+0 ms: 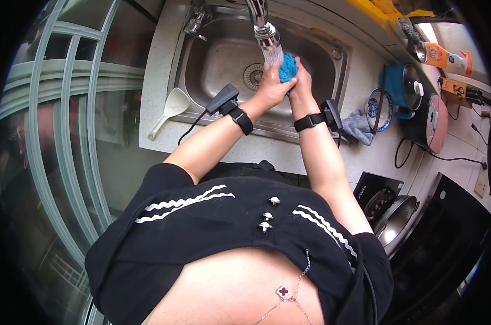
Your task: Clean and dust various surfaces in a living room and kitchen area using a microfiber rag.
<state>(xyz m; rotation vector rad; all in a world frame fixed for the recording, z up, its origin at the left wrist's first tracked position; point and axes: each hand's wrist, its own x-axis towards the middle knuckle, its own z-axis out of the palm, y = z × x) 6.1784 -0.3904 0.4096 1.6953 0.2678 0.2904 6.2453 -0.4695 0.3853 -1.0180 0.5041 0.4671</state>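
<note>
Both of my hands grip a crumpled blue cloth (288, 69) over the stainless steel sink (217, 61). My left hand (273, 85) presses on it from the left, its fingers partly under the stream. On the other side, my right hand (301, 81) is closed around the cloth, and its fingertips are mostly hidden. Water runs in a wide spray from the chrome faucet (267, 36) directly above, falling onto my left fingers and beside the cloth. The round drain strainer (253, 76) shows just left of my hands.
A white rice paddle (170, 111) lies left of the sink. At right are a grey rag (357, 128), a blue-patterned bowl (379, 109) with chopsticks across it, a blue pot (399, 87) and a pink-and-black rice cooker (434, 124). A second chrome tap (197, 20) stands at the back left.
</note>
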